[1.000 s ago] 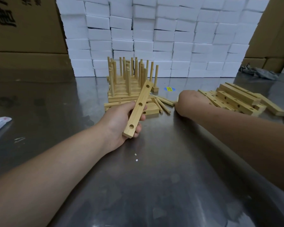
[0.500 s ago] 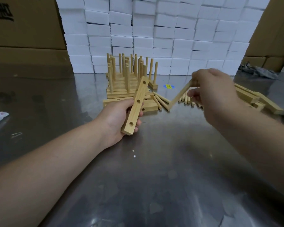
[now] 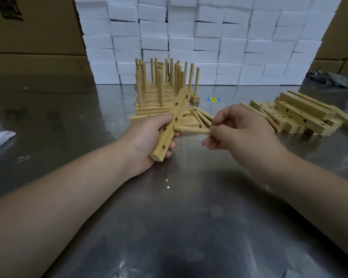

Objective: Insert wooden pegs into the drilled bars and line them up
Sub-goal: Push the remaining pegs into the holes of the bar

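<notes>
My left hand (image 3: 149, 137) grips a drilled wooden bar (image 3: 172, 123) tilted up and away, its holes facing right. My right hand (image 3: 235, 131) pinches a wooden peg (image 3: 191, 129) held level, its left tip against the bar's side near the middle holes. Behind the bar stand finished bars with upright pegs (image 3: 163, 85) in a row. A few loose pegs (image 3: 202, 116) lie on the table between the hands. A pile of empty drilled bars (image 3: 297, 115) lies at the right.
The work surface is a shiny metal table (image 3: 179, 217). A wall of white boxes (image 3: 199, 37) stands at the back, cardboard cartons (image 3: 28, 37) at the left. A white wrapper (image 3: 0, 139) lies at the left edge, a grey cloth (image 3: 333, 78) far right.
My right hand picked a peg off the table, lifted it and brought it left to the bar. My left hand kept the bar almost still.
</notes>
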